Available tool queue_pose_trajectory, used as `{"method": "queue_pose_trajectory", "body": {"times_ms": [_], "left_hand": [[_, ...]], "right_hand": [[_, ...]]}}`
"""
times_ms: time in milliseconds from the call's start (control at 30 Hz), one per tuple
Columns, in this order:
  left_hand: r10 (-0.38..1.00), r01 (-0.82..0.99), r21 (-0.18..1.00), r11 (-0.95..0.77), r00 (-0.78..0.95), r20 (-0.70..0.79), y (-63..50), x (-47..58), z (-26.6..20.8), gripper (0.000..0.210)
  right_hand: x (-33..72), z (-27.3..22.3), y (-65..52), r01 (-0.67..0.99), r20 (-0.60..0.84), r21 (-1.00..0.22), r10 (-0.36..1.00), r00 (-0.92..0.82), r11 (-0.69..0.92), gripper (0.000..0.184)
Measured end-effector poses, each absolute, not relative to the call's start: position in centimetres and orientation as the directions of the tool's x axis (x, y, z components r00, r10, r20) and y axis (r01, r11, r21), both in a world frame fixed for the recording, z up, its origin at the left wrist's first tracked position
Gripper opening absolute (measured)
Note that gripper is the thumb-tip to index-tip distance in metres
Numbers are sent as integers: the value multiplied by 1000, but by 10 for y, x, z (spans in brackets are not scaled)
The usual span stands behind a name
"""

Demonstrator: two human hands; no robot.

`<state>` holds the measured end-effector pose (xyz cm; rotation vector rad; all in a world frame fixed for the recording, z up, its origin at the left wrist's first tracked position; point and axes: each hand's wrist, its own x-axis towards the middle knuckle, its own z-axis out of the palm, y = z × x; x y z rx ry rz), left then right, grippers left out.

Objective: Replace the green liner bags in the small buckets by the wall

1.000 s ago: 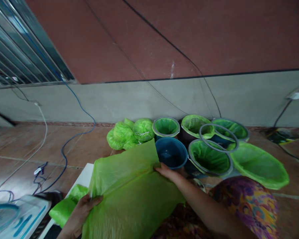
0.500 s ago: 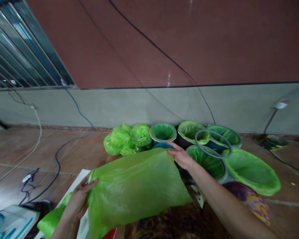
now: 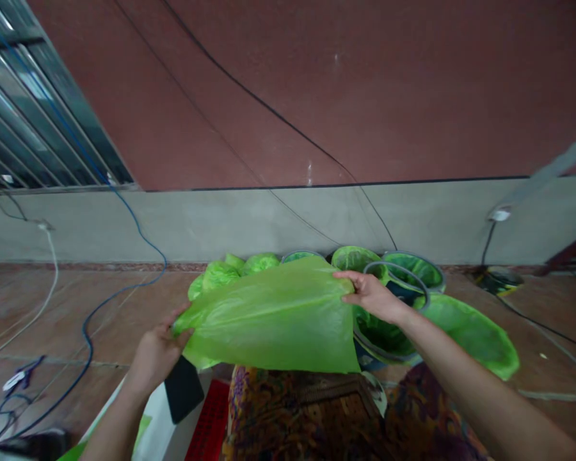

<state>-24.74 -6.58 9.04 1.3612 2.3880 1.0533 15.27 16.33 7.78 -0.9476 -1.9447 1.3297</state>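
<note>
A light green plastic bag [image 3: 269, 320] is stretched flat between my two hands, above my patterned lap. My left hand [image 3: 158, 352] pinches its left end. At the right end, my right hand [image 3: 372, 296] grips the upper corner between thumb and fingers. Behind the bag, by the wall, are bins lined with the same green plastic, among them a lined bin [image 3: 355, 257] and another lined bin [image 3: 415, 269]. A loose grey ring [image 3: 425, 288] leans over them. Filled green bags [image 3: 221, 274] are partly hidden behind the stretched bag.
A dark phone-like slab [image 3: 184, 389] lies on a white surface [image 3: 160, 426] beside a red perforated basket [image 3: 210, 422]. A blue cable [image 3: 87, 333] and a white cable [image 3: 50, 282] run over the tiled floor at left. A wide lined bin [image 3: 480, 333] stands at right.
The bag has been raised and its lower edge pulled up, uncovering the slab, red basket and lap. My right hand has moved slightly right. The view has shifted a little.
</note>
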Motion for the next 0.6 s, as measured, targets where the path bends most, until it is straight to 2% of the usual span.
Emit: {"method": "queue_pose_trajectory", "body": {"times_ms": [67,133,200,267,367,467,533,600], "left_hand": [[831,818,443,366,-502,240,-63,-247,89,49],[850,894,284,347,-428,309,-62,-246,88,45],[866,934,198,298,-352,356,-61,-245,86,39],[869,948,175,266,-314,383,-61,-247,85,33],[834,927,285,245,-352,426,-63,-250,86,25],[798,811,566,148,-436,416,-68,-252,89,19],[782,621,782,58,-515,351,-72,-250,91,22],[760,370,929,25,-610,222,-76,-245,92,31]], "right_hand": [[156,75,161,394,143,-825,823,-549,406,50],[157,75,155,531,202,-667,813,-545,522,44],[158,74,150,591,230,-562,796,-560,578,35],[159,73,148,605,244,-536,794,-557,589,29],[163,69,151,562,265,-626,825,-499,541,23],[168,68,151,379,281,-809,862,-421,449,13],[169,69,147,202,265,-912,889,-373,357,14],[167,71,140,48,212,-969,915,-343,242,21]]}}
